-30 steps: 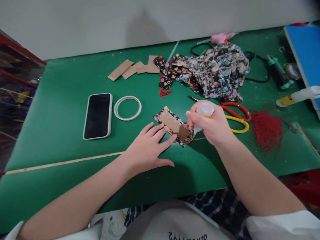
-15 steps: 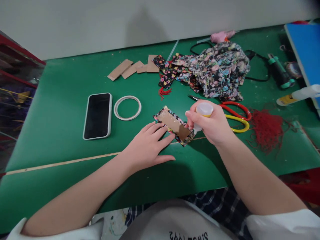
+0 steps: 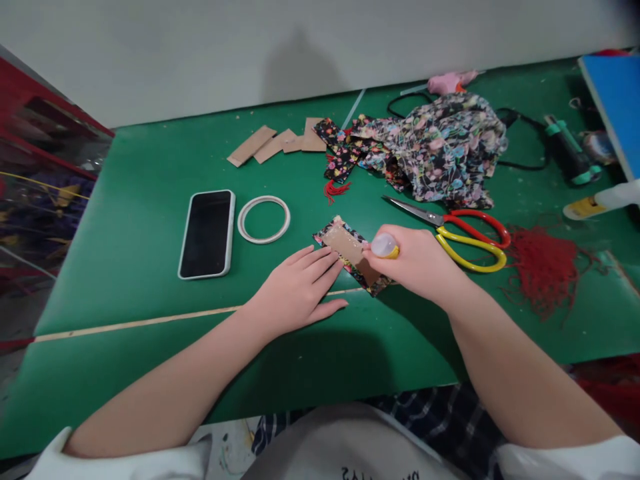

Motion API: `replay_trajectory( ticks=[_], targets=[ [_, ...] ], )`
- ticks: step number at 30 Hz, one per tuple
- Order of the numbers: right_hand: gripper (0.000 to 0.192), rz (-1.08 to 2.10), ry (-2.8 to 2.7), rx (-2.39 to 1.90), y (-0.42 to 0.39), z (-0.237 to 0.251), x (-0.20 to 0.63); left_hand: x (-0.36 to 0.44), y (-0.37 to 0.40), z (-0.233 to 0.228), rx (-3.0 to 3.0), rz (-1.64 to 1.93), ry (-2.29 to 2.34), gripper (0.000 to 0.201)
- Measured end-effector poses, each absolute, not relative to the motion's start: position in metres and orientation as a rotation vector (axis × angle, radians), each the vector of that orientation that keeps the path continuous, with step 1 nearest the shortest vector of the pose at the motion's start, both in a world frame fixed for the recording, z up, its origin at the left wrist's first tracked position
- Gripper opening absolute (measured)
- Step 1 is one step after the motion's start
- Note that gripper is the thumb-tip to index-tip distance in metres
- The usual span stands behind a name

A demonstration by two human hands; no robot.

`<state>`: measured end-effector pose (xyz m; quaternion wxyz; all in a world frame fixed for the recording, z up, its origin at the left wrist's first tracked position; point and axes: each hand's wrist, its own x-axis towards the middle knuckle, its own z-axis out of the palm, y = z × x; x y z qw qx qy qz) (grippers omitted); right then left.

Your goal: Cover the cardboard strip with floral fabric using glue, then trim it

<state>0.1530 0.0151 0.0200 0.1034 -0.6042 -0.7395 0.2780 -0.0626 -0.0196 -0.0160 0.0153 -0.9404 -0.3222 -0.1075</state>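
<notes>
So the right hand [image 3: 417, 263] was wrapped around a small glue bottle [image 3: 385, 246], fingers curled tight on it, bottle tipped down over the near end of the cardboard strip [image 3: 349, 246]. You couldn't see the nozzle itself – the hand hid it. That strip lay on a piece of floral fabric [image 3: 374, 283], which poked out around its edges, all of it flat on the green table [image 3: 125, 220] about mid-way across.

The left hand [image 3: 295, 293] was lying flat, palm down, fingers slightly spread, with the fingertips [image 3: 334, 261] pressing on the left edge of the fabric piece.

Other stuff around: red and yellow scissors [image 3: 463, 233] just past the right hand, a clump of red thread [image 3: 543, 267] to the right of those, and a bunched-up pile of the same floral cloth [image 3: 440, 147] further back. A phone [image 3: 207, 233] sat face up on the left with a roll of tape [image 3: 263, 219] right beside it – and a few spare cardboard strips [image 3: 275, 141] were near the far edge.
</notes>
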Motion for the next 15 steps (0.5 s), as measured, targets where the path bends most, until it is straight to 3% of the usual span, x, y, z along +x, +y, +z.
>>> replay_trajectory(
  ticks=[11, 15],
  targets=[
    [0.014, 0.793, -2.243, -1.821, 0.0173, 0.0203, 0.1548, -0.0611, -0.0211, -0.0154, -2.921, -0.269, -1.071, 0.054],
    [0.016, 0.803, -2.256, -1.805, 0.0166, 0.0196, 0.1543, -0.0573, -0.0249, -0.0162, -2.789, -0.444, -1.166, 0.039]
  ],
)
